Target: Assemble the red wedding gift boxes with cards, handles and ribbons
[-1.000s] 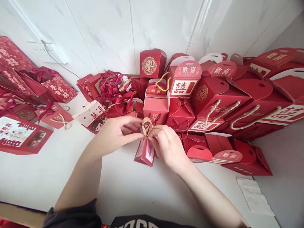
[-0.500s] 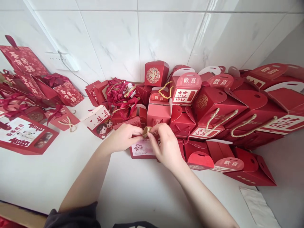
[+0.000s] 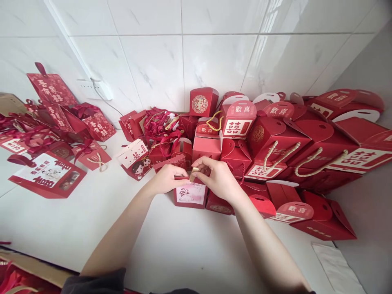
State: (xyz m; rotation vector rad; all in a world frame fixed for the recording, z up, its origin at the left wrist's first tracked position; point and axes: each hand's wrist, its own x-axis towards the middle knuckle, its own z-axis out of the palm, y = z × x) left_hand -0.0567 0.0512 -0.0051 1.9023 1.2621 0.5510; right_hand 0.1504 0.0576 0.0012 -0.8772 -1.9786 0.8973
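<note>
A small red gift box (image 3: 190,195) with a pale printed front showing a couple stands on the white table in front of me. At its top edge a gold ribbon loop (image 3: 193,173) sticks up. My right hand (image 3: 219,179) pinches this ribbon between thumb and fingers. On the other side, my left hand (image 3: 169,179) is closed with thumb and fingers at the box's upper edge; the fingertips are partly hidden. Just left of the left hand is a white-and-red box (image 3: 134,159) with cartoon figures.
Many red gift boxes (image 3: 275,139) with rope handles are stacked on the right against the tiled wall. Ribboned boxes (image 3: 58,171) stand at the left. A heap of dark red ribbons (image 3: 162,126) lies behind the hands. White paper (image 3: 337,265) lies at the lower right.
The view has shifted slightly. The gold ribbon was between both hands; now the right hand alone pinches it, and the left fingers have lowered to the box's top edge.
</note>
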